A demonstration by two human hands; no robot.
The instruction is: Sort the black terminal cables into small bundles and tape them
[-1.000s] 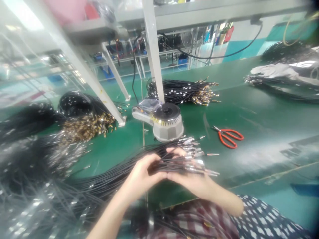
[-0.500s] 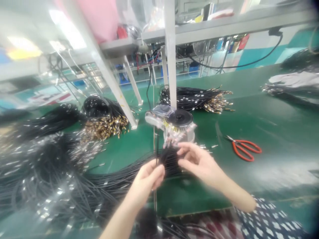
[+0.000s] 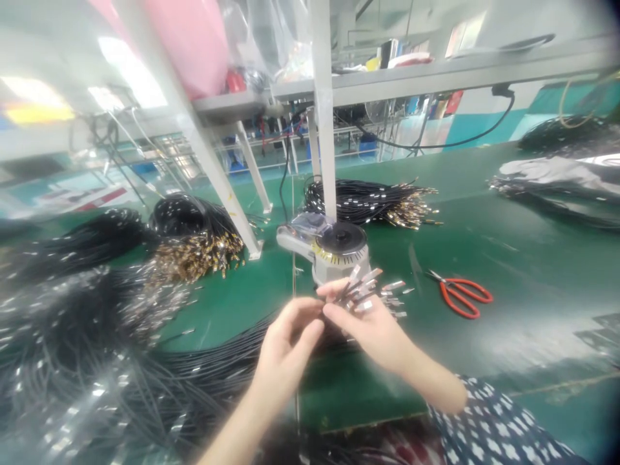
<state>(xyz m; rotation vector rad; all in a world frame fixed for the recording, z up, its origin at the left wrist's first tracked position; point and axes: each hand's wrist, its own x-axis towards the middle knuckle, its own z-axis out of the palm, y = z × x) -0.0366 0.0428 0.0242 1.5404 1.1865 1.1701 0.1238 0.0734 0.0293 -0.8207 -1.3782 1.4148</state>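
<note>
My right hand [image 3: 382,336] is closed around a bunch of thin black cables, whose silvery flat connectors [image 3: 363,290] fan out above its fingers. Close by on the left, my left hand [image 3: 288,342] is half curled, its thumb apart from its fingers and its fingertips near my right thumb. Nothing shows clearly between them. Under and behind both hands, the long black cables [image 3: 217,352] run left across the green table. More connector ends [image 3: 394,300] stick out just beyond my right hand.
A round tape dispenser [image 3: 341,252] with a black top stands behind my hands. Red-handled pliers [image 3: 462,294] lie to the right. Cable bundles with gold-coloured ends [image 3: 194,255] lie at the left, another bundle [image 3: 368,200] behind the dispenser. White shelf legs [image 3: 323,110] rise from the green table [image 3: 527,258].
My right hand has closed around the cable bunch, its connectors now above the fingers. My left hand, pinched on black cables before, has loosened. The view has shifted slightly.
</note>
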